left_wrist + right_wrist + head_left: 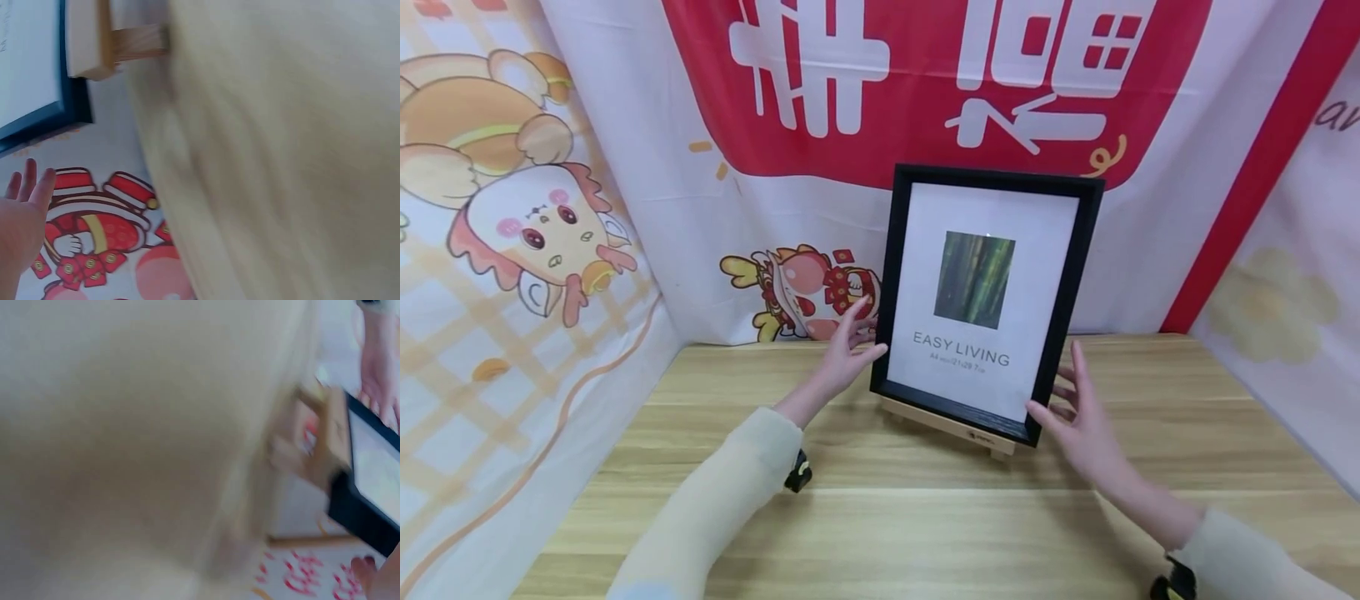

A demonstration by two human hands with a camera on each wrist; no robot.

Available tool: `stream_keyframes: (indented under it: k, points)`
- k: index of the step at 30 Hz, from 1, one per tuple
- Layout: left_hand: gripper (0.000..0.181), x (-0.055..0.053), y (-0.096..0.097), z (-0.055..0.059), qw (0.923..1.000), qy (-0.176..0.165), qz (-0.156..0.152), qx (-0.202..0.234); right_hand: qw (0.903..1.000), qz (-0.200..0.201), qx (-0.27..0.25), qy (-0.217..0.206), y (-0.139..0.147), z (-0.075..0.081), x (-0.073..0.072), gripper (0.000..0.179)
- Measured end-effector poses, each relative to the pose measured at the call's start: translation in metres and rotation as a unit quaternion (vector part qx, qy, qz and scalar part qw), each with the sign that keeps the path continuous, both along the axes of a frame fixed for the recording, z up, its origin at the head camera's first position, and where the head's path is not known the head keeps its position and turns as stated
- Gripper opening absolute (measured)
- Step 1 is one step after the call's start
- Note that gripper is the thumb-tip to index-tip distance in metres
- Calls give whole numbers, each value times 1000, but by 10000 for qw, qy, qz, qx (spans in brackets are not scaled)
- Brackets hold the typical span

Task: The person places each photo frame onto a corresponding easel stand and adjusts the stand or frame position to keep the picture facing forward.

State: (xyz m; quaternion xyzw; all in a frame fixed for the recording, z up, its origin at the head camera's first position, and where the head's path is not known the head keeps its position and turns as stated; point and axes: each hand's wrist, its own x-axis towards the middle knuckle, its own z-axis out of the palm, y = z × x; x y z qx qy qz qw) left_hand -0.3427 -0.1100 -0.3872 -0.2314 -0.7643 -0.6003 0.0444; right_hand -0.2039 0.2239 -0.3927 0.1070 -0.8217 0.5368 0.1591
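The black picture frame (979, 292) stands on the wooden easel (951, 427); left hand (848, 346) and right hand (1081, 423) flank the easel, fingers spread, gripping nothing, contact unclear. Gentle, even pressure should keep the frame seated.

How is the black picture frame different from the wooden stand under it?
The picture frame is black, but the wooden stand is pale tan. The frame surrounds a white sheet with big letters; the stand's front bar has only a small dark mark. From the head view, nearly all the frame's front shows, but most of the stand is hidden. Both have straight edges.
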Motion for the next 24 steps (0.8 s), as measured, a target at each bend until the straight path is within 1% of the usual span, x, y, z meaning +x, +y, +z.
stream_keyframes:
  k: [2, 4, 6, 8, 10, 13, 15, 19, 24]
  points:
    - [78, 5, -7, -9, 9997, -196, -164, -45, 9997, -18, -101, -202, -4, -7, 8, 100]
    - [79, 9, -13, -18, 9984, -399, -384, -138, 9993, -55, -178, -319, -8, -14, 14, 99]
    - [82, 13, -17, -25, 9965, -570, -541, -288, 9985, -74, -323, -429, -11, -20, 19, 98]
    - [86, 17, -20, -31, 9947, -661, -653, -436, 9976, -111, -448, -521, -16, -25, 23, 97]
    - [91, 20, -21, -36, 9937, -657, -716, -567, 9965, -132, -528, -630, -20, -29, 25, 97]
    - [98, 24, -18, -41, 9916, -734, -830, -663, 9958, -144, -589, -685, -24, -36, 26, 99]
    - [101, 26, -16, -44, 9900, -815, -958, -640, 9956, -115, -641, -671, -27, -40, 26, 101]
    - [103, 29, -10, -47, 9871, -1067, -1129, -398, 9937, 18, -896, -677, -31, -46, 26, 106]
    - [105, 33, -6, -47, 9872, -1255, -944, -294, 9926, 65, -987, -707, -34, -48, 25, 110]
